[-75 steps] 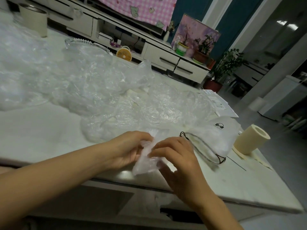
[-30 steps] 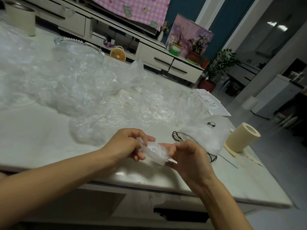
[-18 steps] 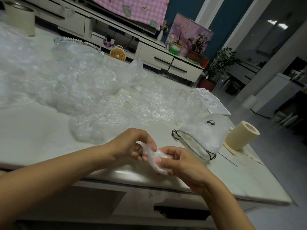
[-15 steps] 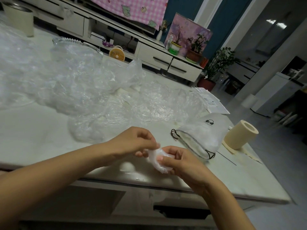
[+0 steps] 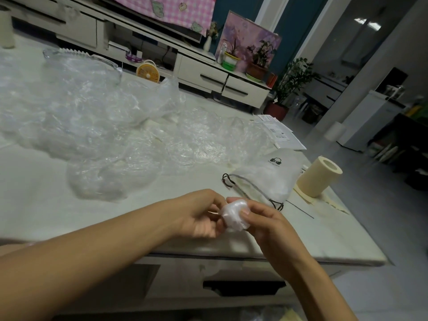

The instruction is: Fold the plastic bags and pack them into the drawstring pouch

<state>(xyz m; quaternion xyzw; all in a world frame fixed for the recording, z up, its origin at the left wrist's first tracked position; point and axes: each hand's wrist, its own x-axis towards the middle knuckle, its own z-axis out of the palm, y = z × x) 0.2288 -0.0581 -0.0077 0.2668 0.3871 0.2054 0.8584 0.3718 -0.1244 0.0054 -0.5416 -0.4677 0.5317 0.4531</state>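
Note:
A small, tightly folded clear plastic bag (image 5: 234, 215) is pinched between my left hand (image 5: 199, 214) and my right hand (image 5: 266, 221), just above the table's front edge. Both hands grip it from opposite sides. Right behind my right hand lies the translucent drawstring pouch (image 5: 266, 179) with a black cord around its open mouth, which faces my hands. A wide heap of crumpled clear plastic bags (image 5: 97, 126) covers the middle and left of the white table (image 5: 34, 205).
A cream roll of tape (image 5: 318, 176) stands right of the pouch. A printed paper (image 5: 278, 132) lies behind it. A glass dish (image 5: 81, 59) sits at the far left under the bags. A low cabinet with plants and a small yellow fan (image 5: 148, 70) stands beyond the table.
The loose bag in my hands has been folded and rolled down into a small compact wad. Both hands stayed at the front edge, shifting slightly toward the pouch.

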